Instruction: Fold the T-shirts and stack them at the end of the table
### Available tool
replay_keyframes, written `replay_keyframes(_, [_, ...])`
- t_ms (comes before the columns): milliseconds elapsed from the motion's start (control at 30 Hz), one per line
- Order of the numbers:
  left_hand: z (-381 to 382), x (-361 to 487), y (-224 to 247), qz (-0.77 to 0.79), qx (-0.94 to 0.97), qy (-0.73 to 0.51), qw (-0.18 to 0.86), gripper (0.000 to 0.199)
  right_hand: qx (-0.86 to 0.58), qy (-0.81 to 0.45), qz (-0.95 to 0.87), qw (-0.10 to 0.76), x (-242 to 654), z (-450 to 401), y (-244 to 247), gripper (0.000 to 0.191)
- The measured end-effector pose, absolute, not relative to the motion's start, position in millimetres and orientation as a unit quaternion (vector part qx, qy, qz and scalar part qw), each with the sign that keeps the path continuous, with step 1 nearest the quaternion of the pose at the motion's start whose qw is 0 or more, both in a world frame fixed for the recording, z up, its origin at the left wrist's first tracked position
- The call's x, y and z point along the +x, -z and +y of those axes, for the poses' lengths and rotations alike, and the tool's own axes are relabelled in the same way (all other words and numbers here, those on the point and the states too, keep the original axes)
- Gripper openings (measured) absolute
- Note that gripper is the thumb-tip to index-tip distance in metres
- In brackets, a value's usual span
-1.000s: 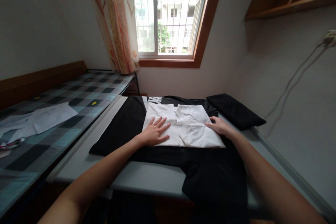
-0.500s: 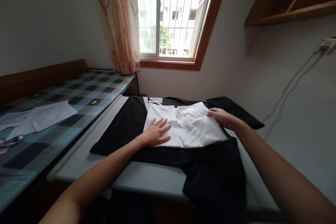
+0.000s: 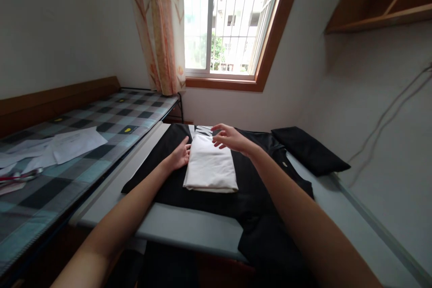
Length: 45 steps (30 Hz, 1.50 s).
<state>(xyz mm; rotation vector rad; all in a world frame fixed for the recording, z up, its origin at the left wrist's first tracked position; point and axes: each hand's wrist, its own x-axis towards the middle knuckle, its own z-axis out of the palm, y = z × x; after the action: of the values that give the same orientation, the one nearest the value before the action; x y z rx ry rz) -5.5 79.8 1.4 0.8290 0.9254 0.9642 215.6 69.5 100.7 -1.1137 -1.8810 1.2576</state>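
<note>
A white garment (image 3: 211, 166), folded into a compact rectangle, lies on a spread black shirt (image 3: 162, 157) with white lettering near its far edge. Beside the white garment's left edge is my left hand (image 3: 180, 155), open with its fingers apart. Whether its fingertips touch the cloth I cannot tell. My right hand (image 3: 231, 138) is over the garment's far right corner, fingers loosely bent and apart, gripping nothing. Part of the black shirt hangs over the table's near edge, partly hidden by my right forearm.
The black shirt lies on a pale table (image 3: 189, 229). At its right sits a folded black cloth (image 3: 310, 150) by the wall. To the left, a bed with a checked mattress (image 3: 101, 180) holds papers (image 3: 79, 144). A curtain (image 3: 162, 31) hangs beside the barred window.
The right half of the white garment has been folded over onto the left. My right hand moved left with it and let go; my left hand slid off to its left edge.
</note>
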Motion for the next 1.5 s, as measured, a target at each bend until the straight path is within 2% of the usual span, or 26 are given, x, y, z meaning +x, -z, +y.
replay_keyframes(67, [82,-10,2,0.443,0.356,-0.426,0.704,0.033,-0.483,-0.363,-0.722,0.337,223,74,-67,0.02])
replay_keyframes(133, [81,-8,6,0.452,0.379,-0.429,0.684,0.026,-0.522,-0.288,-0.718,0.36,234,76,-33,0.018])
replay_keyframes(233, [77,-2,9,0.449,0.442,-0.442,0.639,0.045,-0.562,-0.209,-0.689,0.407,247,74,6,0.023])
replay_keyframes(333, [78,5,9,0.44,0.495,-0.459,0.592,0.059,-0.574,-0.193,-0.68,0.413,251,71,26,0.035])
replay_keyframes(533, [83,8,2,0.504,0.5,-0.468,0.526,0.067,-0.565,-0.148,-0.729,0.356,247,65,32,0.052])
replay_keyframes(733, [67,-10,-10,0.573,0.58,-0.344,0.466,0.081,-0.567,-0.139,-0.764,0.274,244,54,31,0.063])
replay_keyframes(967, [60,0,-2,0.555,0.619,-0.363,0.422,0.07,-0.554,-0.161,-0.783,0.232,238,49,26,0.075])
replay_keyframes(1233, [52,12,-5,0.551,0.58,-0.386,0.459,0.077,-0.551,-0.16,-0.791,0.213,236,46,25,0.078])
replay_keyframes(1300, [53,7,-6,0.578,0.625,-0.358,0.385,0.067,-0.549,-0.16,-0.793,0.209,236,46,26,0.078])
replay_keyframes(1367, [53,5,-7,0.601,0.676,-0.341,0.256,0.054,-0.55,-0.154,-0.796,0.201,236,47,26,0.078])
replay_keyframes(1433, [54,9,-8,0.585,0.727,-0.334,0.136,0.043,-0.552,-0.142,-0.799,0.19,235,46,24,0.078])
replay_keyframes(1500, [56,18,-7,0.543,0.778,-0.307,0.075,0.038,-0.55,-0.123,-0.807,0.178,233,45,22,0.077])
